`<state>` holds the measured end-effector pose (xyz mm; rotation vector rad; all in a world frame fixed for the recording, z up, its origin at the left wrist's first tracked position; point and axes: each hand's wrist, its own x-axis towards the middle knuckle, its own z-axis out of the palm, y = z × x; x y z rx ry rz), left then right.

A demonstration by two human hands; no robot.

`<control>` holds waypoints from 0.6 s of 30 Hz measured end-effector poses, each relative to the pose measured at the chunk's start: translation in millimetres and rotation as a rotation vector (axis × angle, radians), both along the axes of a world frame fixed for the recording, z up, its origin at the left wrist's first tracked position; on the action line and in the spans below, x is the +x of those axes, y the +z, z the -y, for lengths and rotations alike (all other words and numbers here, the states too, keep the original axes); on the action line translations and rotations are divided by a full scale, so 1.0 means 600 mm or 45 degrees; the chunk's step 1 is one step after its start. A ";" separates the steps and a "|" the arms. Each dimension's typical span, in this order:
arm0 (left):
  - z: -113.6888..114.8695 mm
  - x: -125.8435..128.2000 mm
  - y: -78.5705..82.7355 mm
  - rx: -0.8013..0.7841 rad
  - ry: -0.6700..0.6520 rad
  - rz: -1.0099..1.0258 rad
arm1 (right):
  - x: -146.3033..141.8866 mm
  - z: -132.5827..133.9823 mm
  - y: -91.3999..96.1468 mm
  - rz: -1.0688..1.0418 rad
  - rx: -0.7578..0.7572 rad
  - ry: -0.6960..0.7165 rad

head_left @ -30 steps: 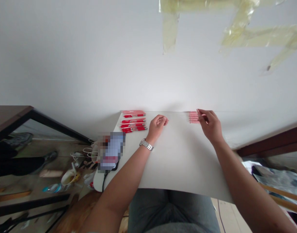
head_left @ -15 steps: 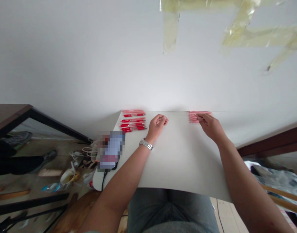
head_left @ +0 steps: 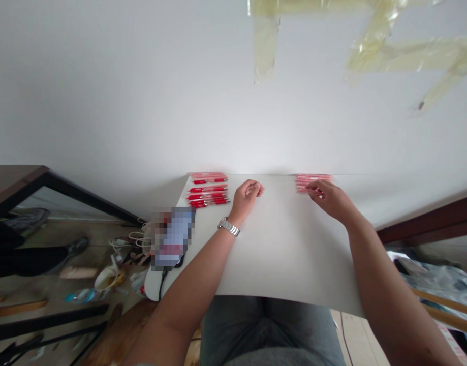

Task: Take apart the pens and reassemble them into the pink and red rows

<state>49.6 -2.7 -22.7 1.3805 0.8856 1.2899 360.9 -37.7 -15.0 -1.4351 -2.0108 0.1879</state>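
My left hand [head_left: 249, 190] rests curled into a loose fist on the white table [head_left: 282, 254], a watch [head_left: 229, 226] on its wrist. Nothing shows in its fingers. To its left lie several red pens [head_left: 208, 195] in a stack of rows, with thin pink sticks [head_left: 208, 175] behind them against the wall. On the right, more thin pink sticks [head_left: 307, 178], like pen refills, lie side by side. My right hand [head_left: 328, 197] is at their near edge, thumb and fingers pinched on the nearest stick; the hand covers its right end.
A phone [head_left: 174, 236], blurred out, lies at the table's left edge with a black cable [head_left: 162, 284]. The wall [head_left: 180, 91] borders the table's far edge. Left on the floor are a bowl [head_left: 105, 278] and a bottle [head_left: 81, 296]. Another person's shoe [head_left: 78, 246] shows there.
My right hand has shifted slightly toward me, from over the middle of the pink sticks to their near edge. My left hand stays still.
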 end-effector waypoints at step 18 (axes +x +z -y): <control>0.001 0.000 -0.001 0.010 0.012 -0.027 | 0.029 -0.007 -0.014 0.319 -0.032 0.123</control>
